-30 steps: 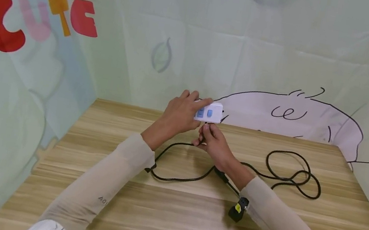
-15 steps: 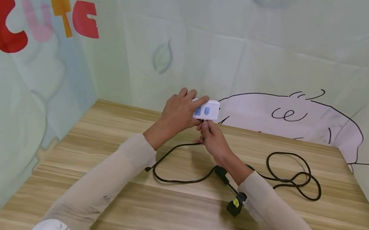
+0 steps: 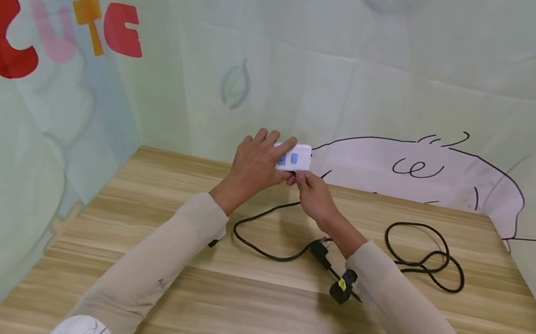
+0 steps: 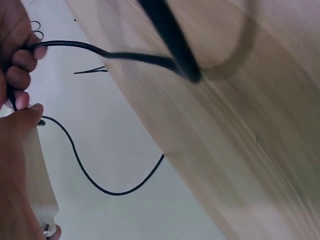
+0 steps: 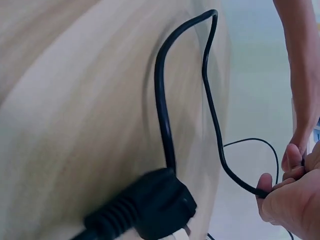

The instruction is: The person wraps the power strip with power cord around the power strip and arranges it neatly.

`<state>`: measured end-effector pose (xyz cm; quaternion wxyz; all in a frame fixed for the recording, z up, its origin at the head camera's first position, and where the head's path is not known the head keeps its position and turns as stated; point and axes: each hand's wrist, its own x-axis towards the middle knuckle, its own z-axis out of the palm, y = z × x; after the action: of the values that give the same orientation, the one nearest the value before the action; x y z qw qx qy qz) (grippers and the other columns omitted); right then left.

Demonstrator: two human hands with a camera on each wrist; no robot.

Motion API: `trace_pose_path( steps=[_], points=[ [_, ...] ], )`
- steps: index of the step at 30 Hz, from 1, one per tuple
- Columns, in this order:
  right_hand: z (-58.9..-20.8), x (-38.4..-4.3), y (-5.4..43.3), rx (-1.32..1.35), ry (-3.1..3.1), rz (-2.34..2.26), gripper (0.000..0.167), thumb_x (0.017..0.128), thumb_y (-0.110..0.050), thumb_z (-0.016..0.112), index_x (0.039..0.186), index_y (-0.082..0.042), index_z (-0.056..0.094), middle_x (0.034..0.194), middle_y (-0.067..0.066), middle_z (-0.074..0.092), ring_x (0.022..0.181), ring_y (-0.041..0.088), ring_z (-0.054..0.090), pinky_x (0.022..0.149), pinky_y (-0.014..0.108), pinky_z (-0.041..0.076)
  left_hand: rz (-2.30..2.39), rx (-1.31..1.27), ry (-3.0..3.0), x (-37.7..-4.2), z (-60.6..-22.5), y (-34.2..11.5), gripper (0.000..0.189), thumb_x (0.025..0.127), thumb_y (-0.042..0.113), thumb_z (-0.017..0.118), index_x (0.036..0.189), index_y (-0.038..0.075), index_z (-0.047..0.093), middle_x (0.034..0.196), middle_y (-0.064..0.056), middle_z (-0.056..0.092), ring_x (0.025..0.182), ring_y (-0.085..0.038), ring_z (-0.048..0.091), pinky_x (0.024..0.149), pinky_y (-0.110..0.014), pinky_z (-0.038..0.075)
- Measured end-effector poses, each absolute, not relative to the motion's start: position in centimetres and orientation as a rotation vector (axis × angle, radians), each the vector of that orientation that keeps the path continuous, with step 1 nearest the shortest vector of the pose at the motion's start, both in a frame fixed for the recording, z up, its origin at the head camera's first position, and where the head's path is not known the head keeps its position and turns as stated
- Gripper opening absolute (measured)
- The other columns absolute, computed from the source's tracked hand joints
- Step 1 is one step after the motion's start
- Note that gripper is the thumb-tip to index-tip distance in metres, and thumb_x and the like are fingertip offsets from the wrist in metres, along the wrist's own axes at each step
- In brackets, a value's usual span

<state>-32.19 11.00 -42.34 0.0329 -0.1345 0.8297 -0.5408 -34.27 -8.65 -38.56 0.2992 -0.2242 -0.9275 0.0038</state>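
A white power strip (image 3: 304,153) with blue sockets and a blue switch is raised at the table's back edge. My left hand (image 3: 255,160) grips it, fingers over its top and thumb underneath. Right below the strip, my right hand (image 3: 317,198) pinches the black cord (image 5: 220,130); the fingertips hide what lies between cord and strip. In the left wrist view the right hand's curled fingers (image 4: 21,70) wrap the cord close to the left thumb (image 4: 34,116). A black plug (image 5: 162,202) with metal prongs is under my right forearm.
The cord's slack (image 3: 436,272) loops on the wooden table (image 3: 243,316) to the right. A black block with a yellow sticker (image 3: 342,287) is beside the right sleeve. Printed cloth walls (image 3: 287,81) close off the back and both sides.
Both hands and the power strip have shifted slightly left. My right hand has risen closer against the strip's lower edge, and the cord loop in front has been drawn in a little.
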Motion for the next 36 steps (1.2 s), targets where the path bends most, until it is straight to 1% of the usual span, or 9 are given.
trace_pose_path(
  steps=[3, 6, 8, 12, 15, 20, 25, 32, 36],
  points=[
    [-43.1, -33.5, 11.7, -0.468, 2.583, -1.629, 0.047, 0.121, -0.047, 0.043, 0.12, -0.011, 0.074, 0.139, 0.011, 0.074, 0.133, 0.027, 0.063, 0.108, 0.047, 0.048, 0.03, -0.593, -2.462, -34.6, -38.6, -8.8, 0.069, 0.098, 0.059, 0.081, 0.157, 0.028, 0.06, 0.13, -0.011, 0.071, 0.108, -0.033, 0.065, 0.076, -0.045, 0.058],
    [-41.7, -32.6, 11.6, -0.46, 2.595, -1.584, 0.045, 0.122, -0.041, 0.044, 0.128, -0.007, 0.073, 0.144, 0.015, 0.072, 0.136, 0.031, 0.062, 0.112, 0.051, 0.049, 0.043, -0.581, -2.485, -34.8, -38.4, -9.0, 0.071, 0.1, 0.059, 0.078, 0.16, 0.029, 0.056, 0.133, -0.011, 0.07, 0.111, -0.034, 0.064, 0.079, -0.046, 0.058],
    [-40.5, -31.5, 11.2, -0.445, 2.619, -1.558, 0.044, 0.123, -0.035, 0.043, 0.133, -0.003, 0.072, 0.14, 0.019, 0.072, 0.126, 0.033, 0.064, 0.107, 0.05, 0.052, 0.023, -0.562, -2.503, -34.9, -38.2, -9.0, 0.071, 0.1, 0.058, 0.077, 0.162, 0.03, 0.055, 0.134, -0.011, 0.07, 0.114, -0.035, 0.064, 0.081, -0.048, 0.058],
    [-39.8, -30.7, 11.3, -0.475, 2.596, -1.641, 0.042, 0.122, -0.03, 0.047, 0.126, 0.002, 0.072, 0.104, 0.017, 0.07, 0.093, 0.025, 0.063, 0.09, 0.042, 0.055, -0.026, -0.527, -2.522, -35.1, -37.7, -9.0, 0.07, 0.1, 0.057, 0.074, 0.163, 0.031, 0.054, 0.136, -0.012, 0.069, 0.115, -0.035, 0.062, 0.082, -0.049, 0.057],
    [-40.0, -30.7, 11.6, -0.506, 2.477, -1.729, 0.038, 0.122, -0.029, 0.049, 0.115, 0.002, 0.069, 0.092, 0.013, 0.068, 0.085, 0.02, 0.068, 0.092, 0.04, 0.061, -0.051, -0.522, -2.526, -35.2, -37.4, -8.7, 0.069, 0.101, 0.055, 0.071, 0.164, 0.032, 0.054, 0.138, -0.012, 0.069, 0.115, -0.036, 0.062, 0.082, -0.049, 0.057],
    [-40.9, -30.8, 11.9, -0.545, 2.316, -1.687, 0.036, 0.121, -0.026, 0.051, 0.11, 0.003, 0.069, 0.116, 0.024, 0.077, 0.114, 0.033, 0.079, 0.115, 0.051, 0.06, -0.095, -0.502, -2.555, -35.2, -37.0, -8.5, 0.07, 0.1, 0.052, 0.068, 0.166, 0.032, 0.053, 0.142, -0.012, 0.068, 0.118, -0.036, 0.062, 0.084, -0.05, 0.058],
    [-42.0, -30.9, 11.7, -0.606, 2.343, -1.544, 0.037, 0.121, -0.022, 0.049, 0.118, 0.008, 0.071, 0.142, 0.025, 0.076, 0.146, 0.042, 0.066, 0.128, 0.062, 0.046, -0.13, -0.492, -2.567, -35.2, -36.7, -8.8, 0.072, 0.1, 0.053, 0.067, 0.167, 0.032, 0.052, 0.142, -0.013, 0.068, 0.12, -0.037, 0.061, 0.085, -0.05, 0.059],
    [-41.8, -31.5, 12.2, -0.518, 2.31, -1.742, 0.032, 0.124, -0.024, 0.042, 0.118, 0.002, 0.059, 0.128, 0.02, 0.067, 0.141, 0.047, 0.067, 0.128, 0.064, 0.045, -0.145, -0.403, -2.622, -35.4, -37.0, -10.3, 0.075, 0.1, 0.06, 0.07, 0.167, 0.033, 0.05, 0.144, -0.014, 0.066, 0.123, -0.038, 0.06, 0.089, -0.054, 0.059],
    [-40.7, -32.2, 12.6, -0.536, 2.361, -1.818, 0.026, 0.123, -0.021, 0.041, 0.121, 0.001, 0.054, 0.126, 0.019, 0.058, 0.125, 0.035, 0.063, 0.122, 0.066, 0.05, -0.122, -0.407, -2.642, -35.6, -37.5, -11.0, 0.076, 0.1, 0.065, 0.07, 0.165, 0.032, 0.05, 0.141, -0.015, 0.066, 0.12, -0.039, 0.061, 0.087, -0.054, 0.059]
  ],
)
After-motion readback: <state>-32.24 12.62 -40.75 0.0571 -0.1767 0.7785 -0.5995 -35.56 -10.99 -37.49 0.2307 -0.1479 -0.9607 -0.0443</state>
